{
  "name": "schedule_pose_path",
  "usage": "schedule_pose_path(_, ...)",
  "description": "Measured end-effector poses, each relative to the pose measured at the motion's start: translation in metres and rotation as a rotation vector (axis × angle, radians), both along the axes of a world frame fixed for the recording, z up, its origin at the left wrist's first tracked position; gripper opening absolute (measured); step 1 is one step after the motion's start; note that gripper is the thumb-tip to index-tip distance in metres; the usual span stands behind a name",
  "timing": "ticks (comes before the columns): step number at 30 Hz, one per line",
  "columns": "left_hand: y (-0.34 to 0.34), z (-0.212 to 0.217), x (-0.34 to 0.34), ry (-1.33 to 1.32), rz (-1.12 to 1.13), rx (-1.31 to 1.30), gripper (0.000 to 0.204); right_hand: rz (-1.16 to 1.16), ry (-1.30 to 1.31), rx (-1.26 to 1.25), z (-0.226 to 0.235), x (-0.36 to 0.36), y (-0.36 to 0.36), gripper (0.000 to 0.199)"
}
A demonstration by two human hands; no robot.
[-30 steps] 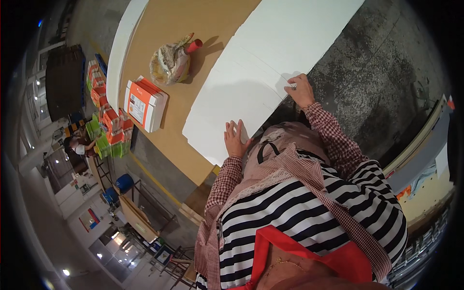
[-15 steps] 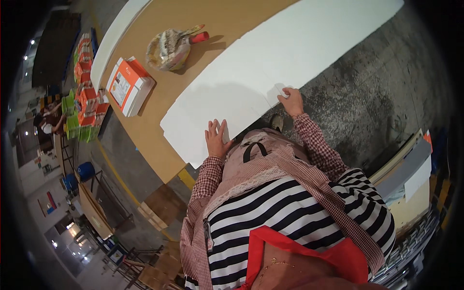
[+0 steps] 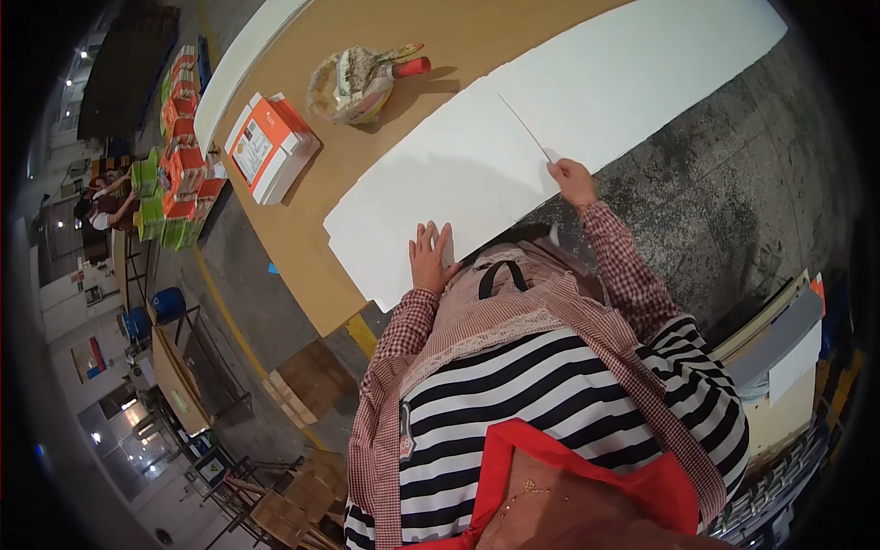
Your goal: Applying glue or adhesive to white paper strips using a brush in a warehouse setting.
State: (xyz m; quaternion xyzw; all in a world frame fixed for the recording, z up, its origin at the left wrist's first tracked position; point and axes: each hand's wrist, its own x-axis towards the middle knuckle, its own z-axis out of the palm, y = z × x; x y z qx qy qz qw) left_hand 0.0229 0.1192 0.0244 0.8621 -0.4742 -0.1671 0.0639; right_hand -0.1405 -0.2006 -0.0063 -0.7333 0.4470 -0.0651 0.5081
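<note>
Currently my right hand [image 3: 577,183] pinches what seems a thin strip [image 3: 524,125] between nearly closed fingers [image 3: 561,167]; under the spread, empty fingers of my left hand [image 3: 429,268] lies the white sheet [image 3: 394,197]. If the left presses too weakly, pulling could crease or shift it.

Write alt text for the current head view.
A person's left hand rests spread on a long white sheet; the right hand pinches what looks like a thin pale strip. An orange-and-white stack and a clear plastic bag sit on brown board.
</note>
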Motion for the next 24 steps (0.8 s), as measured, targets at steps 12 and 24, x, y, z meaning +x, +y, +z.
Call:
schedule_pose_path(12, 0.003, 0.003, 0.000, -0.014, -0.031, 0.074, 0.092, 0.101, 0.175, -0.378, -0.009, 0.006, 0.013, 0.027)
schedule_pose_path(24, -0.001, 0.005, 0.000, -0.037, -0.041, 0.090, 0.096, -0.148, -0.057, -0.287, 0.002, -0.023, 0.020, 0.018)
